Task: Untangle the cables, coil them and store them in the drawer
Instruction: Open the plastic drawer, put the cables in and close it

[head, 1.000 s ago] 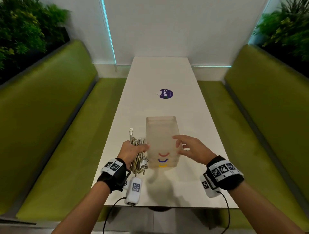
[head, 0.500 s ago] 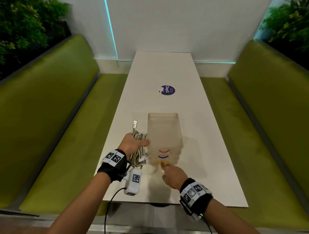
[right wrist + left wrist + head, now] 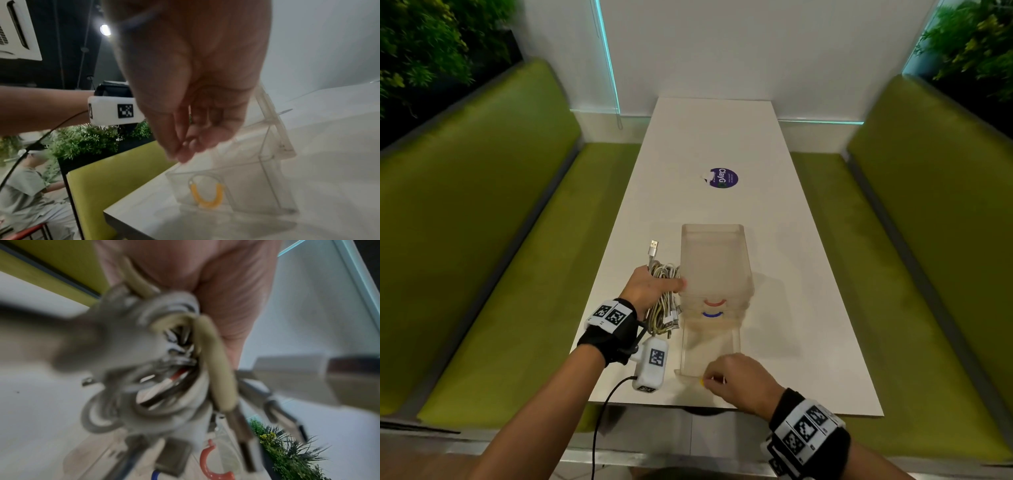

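The left hand (image 3: 650,291) grips the coiled cables (image 3: 666,301) beside the drawer box (image 3: 715,263), ready to drop in. The right hand (image 3: 739,380), fingers curled, holds the open bottom drawer (image 3: 710,349) at the counter's (image 3: 808,308) near edge.

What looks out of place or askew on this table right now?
Nothing is spilled or damaged. The bottom drawer, with the yellow handle, sits pulled out of the clear drawer unit beside the right hand. The cable bundle in the left hand has a USB plug sticking out.
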`<action>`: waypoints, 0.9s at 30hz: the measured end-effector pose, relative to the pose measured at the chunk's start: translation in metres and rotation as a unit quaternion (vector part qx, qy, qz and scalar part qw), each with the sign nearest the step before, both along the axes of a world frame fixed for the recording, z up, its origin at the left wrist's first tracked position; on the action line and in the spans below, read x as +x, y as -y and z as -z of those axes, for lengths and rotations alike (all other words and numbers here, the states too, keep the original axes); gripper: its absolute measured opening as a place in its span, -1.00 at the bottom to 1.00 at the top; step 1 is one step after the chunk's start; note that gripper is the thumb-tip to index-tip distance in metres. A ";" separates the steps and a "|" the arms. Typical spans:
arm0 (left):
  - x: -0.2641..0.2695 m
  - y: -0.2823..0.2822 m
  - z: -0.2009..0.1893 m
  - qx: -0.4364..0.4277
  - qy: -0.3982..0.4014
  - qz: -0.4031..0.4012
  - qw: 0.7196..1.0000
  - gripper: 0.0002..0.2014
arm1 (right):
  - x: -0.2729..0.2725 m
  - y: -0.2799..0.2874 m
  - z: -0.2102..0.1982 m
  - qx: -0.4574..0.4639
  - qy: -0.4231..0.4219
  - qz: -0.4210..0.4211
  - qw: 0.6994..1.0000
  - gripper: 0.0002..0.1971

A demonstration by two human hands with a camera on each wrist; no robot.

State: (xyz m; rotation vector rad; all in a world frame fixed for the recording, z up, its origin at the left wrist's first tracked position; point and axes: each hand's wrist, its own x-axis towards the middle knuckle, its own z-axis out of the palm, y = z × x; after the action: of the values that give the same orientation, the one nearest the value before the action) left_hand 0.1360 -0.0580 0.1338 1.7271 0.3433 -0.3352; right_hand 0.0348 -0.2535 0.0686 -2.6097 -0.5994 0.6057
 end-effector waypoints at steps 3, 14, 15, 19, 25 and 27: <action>0.000 0.002 -0.002 -0.004 -0.001 0.003 1.000 -0.76 | 0.000 0.002 0.000 -0.011 0.012 0.018 1.000 -0.72; -0.010 -0.004 -0.015 0.019 0.044 0.007 0.999 -0.79 | 0.003 0.009 -0.021 0.106 -0.049 0.053 0.992 -0.64; -0.013 -0.007 -0.017 0.016 0.060 0.001 0.998 -0.79 | 0.006 0.009 -0.033 0.147 -0.040 0.087 0.984 -0.59; -0.036 -0.006 -0.031 -0.053 0.113 0.003 0.992 -0.78 | 0.020 -0.005 -0.084 0.364 -0.061 0.172 0.913 -0.35; -0.074 0.049 -0.027 -0.288 0.153 -0.045 0.944 -0.54 | 0.025 -0.033 -0.106 0.494 -0.116 0.083 0.857 -0.18; -0.079 0.053 -0.031 -0.348 0.129 -0.062 0.926 -0.32 | 0.026 -0.030 -0.101 0.502 -0.117 0.096 0.851 -0.12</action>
State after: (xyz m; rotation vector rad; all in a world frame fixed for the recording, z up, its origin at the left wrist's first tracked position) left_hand 0.0573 -0.1114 0.1648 1.0238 0.1125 -0.1085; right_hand 0.0612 -0.2230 0.1693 -1.5484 -0.3998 0.3732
